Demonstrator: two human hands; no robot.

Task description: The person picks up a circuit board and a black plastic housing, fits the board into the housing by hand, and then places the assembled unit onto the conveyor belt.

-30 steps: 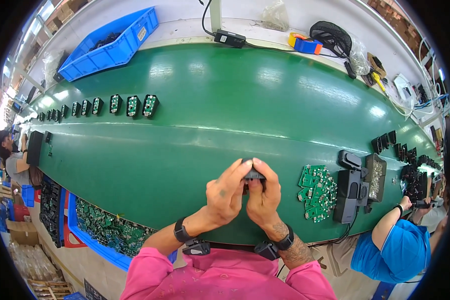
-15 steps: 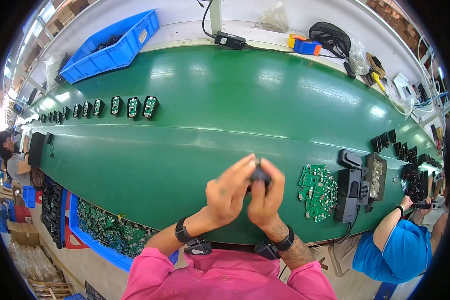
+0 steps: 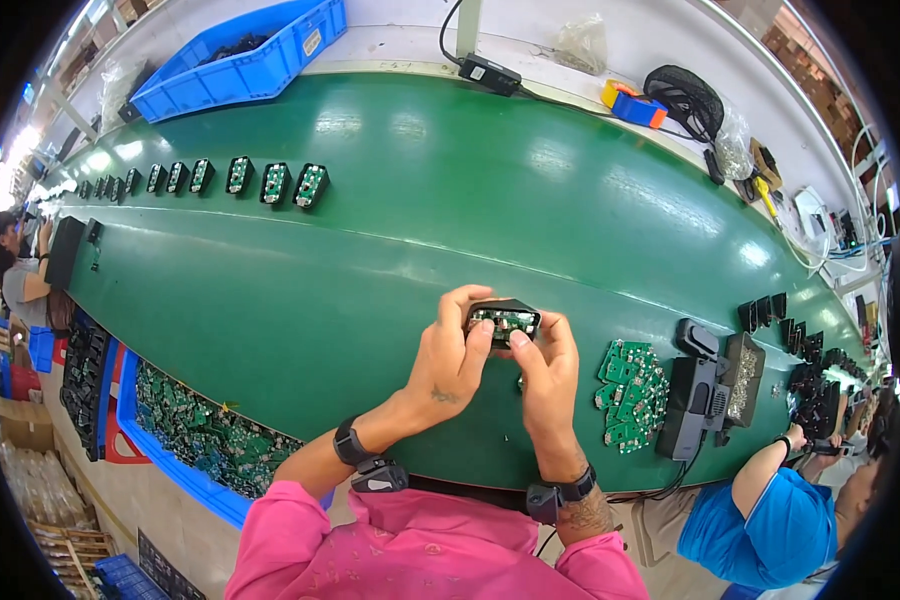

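Note:
Both hands grip a black plastic housing with a green circuit board [image 3: 503, 324] set in it, held above the green bench. My left hand [image 3: 454, 345] wraps its left end, thumb pressed on the board. On the other end is my right hand [image 3: 547, 375], its thumb also against the board's near edge. To the right of my hands lies a pile of loose green circuit boards [image 3: 632, 396]. A row of black housings with boards in them [image 3: 311, 186] stretches away to the far left.
Beside the loose boards stands a black device [image 3: 684, 400] with a tray of small metal parts [image 3: 744, 380]. A blue crate [image 3: 240, 68] sits at the back left; a blue bin of boards [image 3: 205, 425] is below the bench edge. A co-worker in blue [image 3: 760, 520] sits at right.
The housing has turned in my hands, so its board now faces me; before, my fingers covered most of it. My hands have spread apart a little. The whole view has shifted slightly.

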